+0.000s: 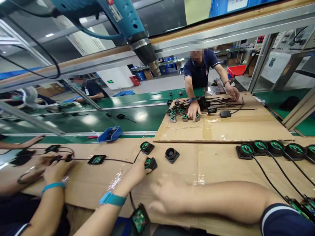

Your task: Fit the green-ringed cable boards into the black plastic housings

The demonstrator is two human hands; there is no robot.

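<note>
Nearest me, the right hand [169,193] lies blurred on the cardboard sheet [216,170], fingers spread and holding nothing. The left hand [137,168] reaches further, fingertips pinching a black housing with a green board [150,163]. Just beyond sit another wired housing [147,147] and a bare black housing [171,154]. Across the green conveyor belt [137,114], a co-worker's hand [193,109] presses on similar parts.

The room is bright, lit by lamps on the ceiling. White glare shines on the green belt [137,114] and the clear tape [209,121]. Straight rails bend at the edges (a wide lens does that). The right hand [169,193] is blurry.
</note>
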